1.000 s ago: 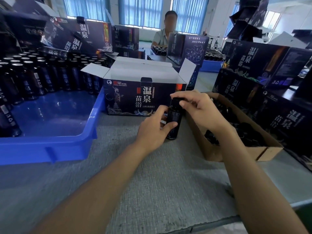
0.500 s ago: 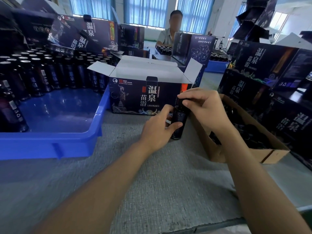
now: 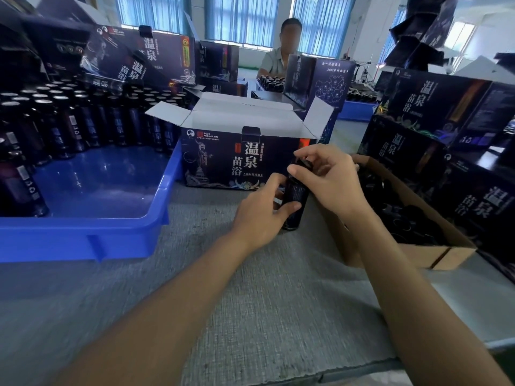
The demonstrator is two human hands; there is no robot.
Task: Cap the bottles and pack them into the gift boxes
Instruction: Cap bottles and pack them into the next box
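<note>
One bottle (image 3: 295,201) stands upright on the worktop (image 3: 250,288) at frame centre, just in front of the open gift box (image 3: 237,160). The left hand (image 3: 262,207) grips its body, thumb and fingers curled round it. The right hand (image 3: 331,176) pinches the cap (image 3: 302,162) at the bottle's neck; whether the cap is fully seated cannot be told.

Assessment: capping of this bottle is in hand, and packing is not yet done. The gift box's flaps stand open; its inside is hidden. In the blue tray (image 3: 156,207) at left, many bottles in rows (image 3: 83,121) appear uncapped, so most of the work remains. The cardboard box (image 3: 412,252) at right holds loose dark caps. Closed boxes (image 3: 446,107) stacked at upper right suggest some lots are already packed.
</note>
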